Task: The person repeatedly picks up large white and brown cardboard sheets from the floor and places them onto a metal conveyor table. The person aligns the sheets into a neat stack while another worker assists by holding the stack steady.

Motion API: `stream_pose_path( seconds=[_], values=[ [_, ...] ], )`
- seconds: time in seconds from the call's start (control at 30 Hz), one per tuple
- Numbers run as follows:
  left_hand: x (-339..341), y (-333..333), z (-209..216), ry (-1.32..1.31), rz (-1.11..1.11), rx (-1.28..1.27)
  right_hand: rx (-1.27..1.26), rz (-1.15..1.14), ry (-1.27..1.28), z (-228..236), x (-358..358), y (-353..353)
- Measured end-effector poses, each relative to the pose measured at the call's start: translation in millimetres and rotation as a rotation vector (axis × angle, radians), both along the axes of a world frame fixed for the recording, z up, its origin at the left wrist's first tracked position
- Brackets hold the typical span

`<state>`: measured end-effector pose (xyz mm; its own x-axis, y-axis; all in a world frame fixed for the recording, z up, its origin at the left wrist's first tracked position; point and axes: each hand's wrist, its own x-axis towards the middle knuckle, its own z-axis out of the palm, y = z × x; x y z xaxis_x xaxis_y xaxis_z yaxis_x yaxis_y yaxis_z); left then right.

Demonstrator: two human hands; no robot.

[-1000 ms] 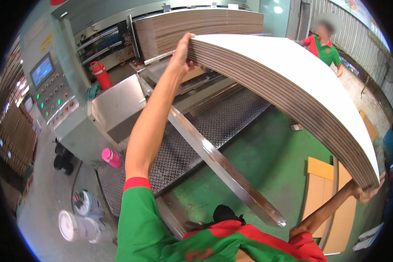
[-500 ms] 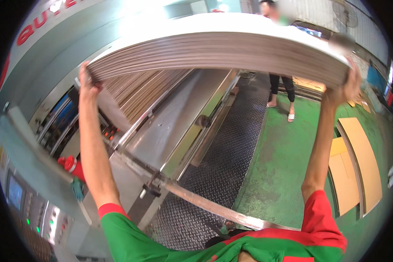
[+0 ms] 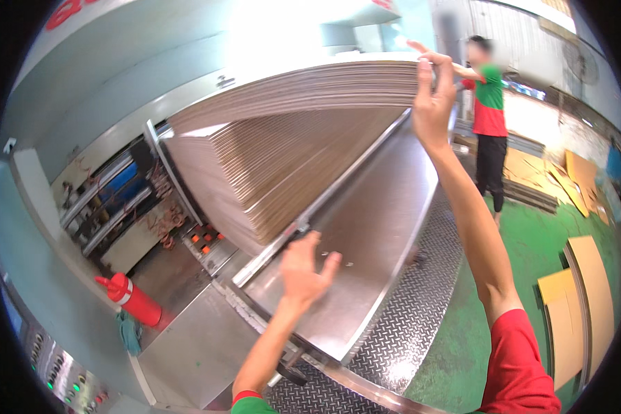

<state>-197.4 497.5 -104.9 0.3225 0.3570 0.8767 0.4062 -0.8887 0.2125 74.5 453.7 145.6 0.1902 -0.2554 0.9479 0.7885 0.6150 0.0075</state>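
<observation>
Cardboard bundle (image 3: 303, 88) spans the upper centre of the frame above the taller stack (image 3: 276, 176), its near edge skewed across the stack's. The right hand (image 3: 433, 103), fingers loosely apart, is at the bundle's right end; I cannot tell whether they touch. The left hand (image 3: 303, 272), fingers wide, hovers lower centre over the steel table (image 3: 372, 228), with room between rail (image 3: 259, 263) and outer edge.
</observation>
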Motion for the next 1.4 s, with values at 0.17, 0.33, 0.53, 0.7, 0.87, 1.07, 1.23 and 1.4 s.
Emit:
stream_pose_path(
  seconds=[0.17, 0.33, 0.53, 0.7, 0.87, 1.07, 1.23, 1.4],
  values=[
    [-13.8, 25.6, -45.0, -0.023, -0.127, 0.111, -0.1, -0.063, -0.032, -13.3, -92.7, 127.9],
    [-23.5, 28.6, -44.7, -0.195, -0.163, 0.178, -0.212, -0.067, -0.104, -9.5, -188.1, 187.4],
    [-90.2, 99.6, 35.4, -0.698, -0.154, 0.228, -0.462, 0.344, -0.09, 16.6, -228.8, 235.7],
    [-129.9, 213.1, 177.3, -0.714, -0.067, 0.145, -0.174, 0.133, -0.038, 23.3, -239.7, 271.3],
    [-88.1, 277.0, 250.4, -0.639, -0.118, 0.061, -0.275, 0.113, -0.225, 22.3, -227.6, 294.7],
    [-59.1, 266.9, 280.5, -0.43, 0.087, 0.076, -0.207, -0.217, -0.129, 23.1, -227.1, 290.5],
    [-100.6, 165.4, 240.3, -0.376, 0.411, -0.195, -0.772, -0.416, 0.005, 7.2, -252.3, 188.2],
    [-244.7, 3.6, 21.8, -0.509, 0.385, 0.219, -0.575, -0.3, -0.282, -107.5, -192.9, -22.9]
  ],
)
